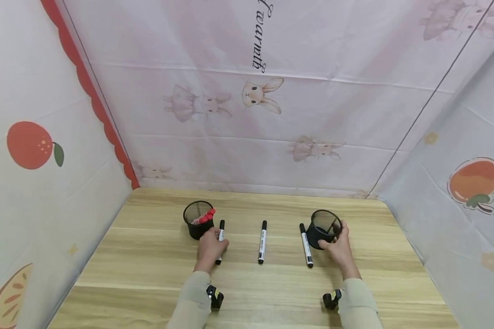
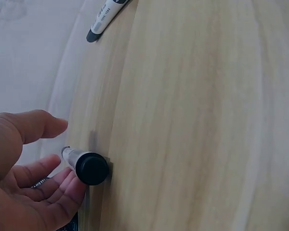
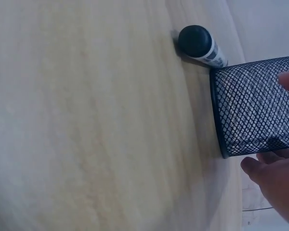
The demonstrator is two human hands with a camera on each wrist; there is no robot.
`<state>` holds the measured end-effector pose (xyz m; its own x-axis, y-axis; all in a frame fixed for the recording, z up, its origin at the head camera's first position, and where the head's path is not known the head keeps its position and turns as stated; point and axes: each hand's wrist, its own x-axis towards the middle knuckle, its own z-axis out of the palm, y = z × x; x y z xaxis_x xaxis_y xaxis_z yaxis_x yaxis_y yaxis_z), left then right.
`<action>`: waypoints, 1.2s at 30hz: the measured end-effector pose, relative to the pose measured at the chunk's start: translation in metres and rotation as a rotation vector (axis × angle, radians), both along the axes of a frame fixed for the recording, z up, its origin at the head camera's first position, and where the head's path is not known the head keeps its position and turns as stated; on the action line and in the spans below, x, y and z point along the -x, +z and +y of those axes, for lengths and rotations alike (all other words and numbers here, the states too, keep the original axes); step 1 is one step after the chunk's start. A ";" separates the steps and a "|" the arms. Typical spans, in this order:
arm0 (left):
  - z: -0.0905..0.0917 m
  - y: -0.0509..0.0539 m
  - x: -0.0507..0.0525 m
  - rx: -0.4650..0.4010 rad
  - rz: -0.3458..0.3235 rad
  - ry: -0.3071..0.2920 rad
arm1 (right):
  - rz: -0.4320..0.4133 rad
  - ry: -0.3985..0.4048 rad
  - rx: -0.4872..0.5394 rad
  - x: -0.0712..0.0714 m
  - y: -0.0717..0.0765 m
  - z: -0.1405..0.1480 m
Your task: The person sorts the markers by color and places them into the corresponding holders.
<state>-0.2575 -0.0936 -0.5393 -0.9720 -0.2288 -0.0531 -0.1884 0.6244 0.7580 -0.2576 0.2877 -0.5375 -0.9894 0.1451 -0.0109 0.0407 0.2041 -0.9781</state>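
My left hand (image 1: 211, 249) is beside the left white marker with black ends (image 2: 92, 166). In the left wrist view its fingers lie along one side of the marker, while the thumb stands apart from it. My right hand (image 1: 338, 247) holds a black mesh pen holder (image 1: 318, 237), thumb on the near side and fingers round the right side. No pens show inside this holder. Close to its left lies another white marker (image 1: 306, 249), its black end also in the right wrist view. A third marker (image 1: 262, 244) lies between the hands.
Beyond the left hand stands a second black mesh pen holder (image 1: 194, 228) with several red-capped pens (image 1: 206, 216) leaning in it. The wooden table (image 1: 156, 265) meets printed cloth walls (image 1: 230, 160) at the back and both sides.
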 end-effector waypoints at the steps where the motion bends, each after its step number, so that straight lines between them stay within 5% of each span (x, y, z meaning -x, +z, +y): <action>1: 0.000 0.000 0.000 0.001 -0.001 0.000 | -0.003 -0.004 -0.006 0.001 0.000 0.000; 14: 0.000 -0.004 0.001 0.027 0.019 0.008 | 0.024 0.012 -0.085 0.012 -0.007 0.003; 22: -0.002 -0.005 0.001 -0.002 0.042 -0.006 | -0.030 0.038 -0.116 0.019 -0.005 0.003; 36: -0.003 0.000 0.001 -0.051 0.001 0.009 | -0.030 0.048 -0.056 0.026 -0.005 0.000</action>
<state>-0.2581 -0.0970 -0.5398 -0.9701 -0.2342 -0.0636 -0.1926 0.5833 0.7891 -0.2835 0.2878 -0.5428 -0.9945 0.0987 -0.0339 0.0588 0.2608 -0.9636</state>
